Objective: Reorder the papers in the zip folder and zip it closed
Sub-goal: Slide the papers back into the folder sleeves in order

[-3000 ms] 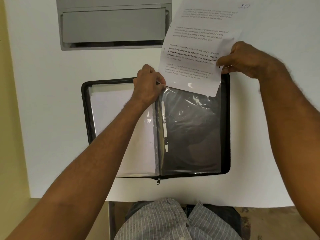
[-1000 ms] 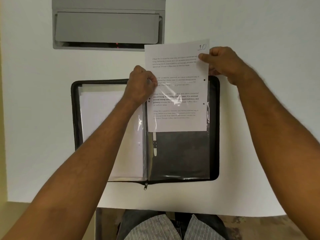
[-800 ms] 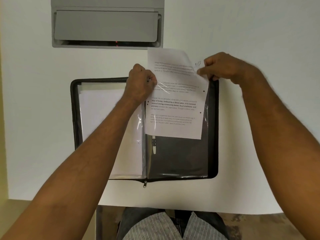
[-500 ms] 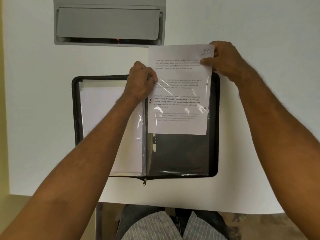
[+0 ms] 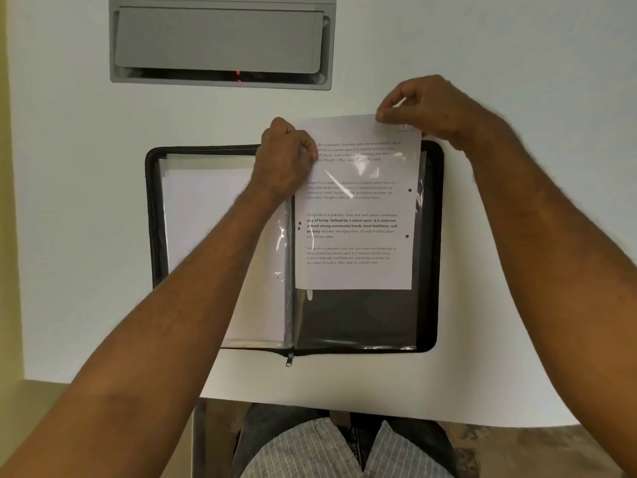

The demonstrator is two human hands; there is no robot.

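Note:
A black zip folder (image 5: pixel 435 257) lies open on the white table. A printed sheet (image 5: pixel 355 219) sits partway inside the clear sleeve (image 5: pixel 358 319) on the folder's right half, its top edge sticking out past the folder. My right hand (image 5: pixel 434 108) pinches the sheet's top right corner. My left hand (image 5: pixel 286 160) grips the sleeve's top left edge beside the spine. The left half holds a stack of white papers (image 5: pixel 206 222) in sleeves. The zipper pull (image 5: pixel 289 359) hangs at the near edge.
A grey cable flap (image 5: pixel 220 39) is set into the table beyond the folder. The white table (image 5: pixel 69 201) ends at its near edge just above my lap. A yellow wall borders the left side.
The sheet has slid further down into the right sleeve, and my right hand has followed it down, still pinching the top corner. My left hand has kept its hold.

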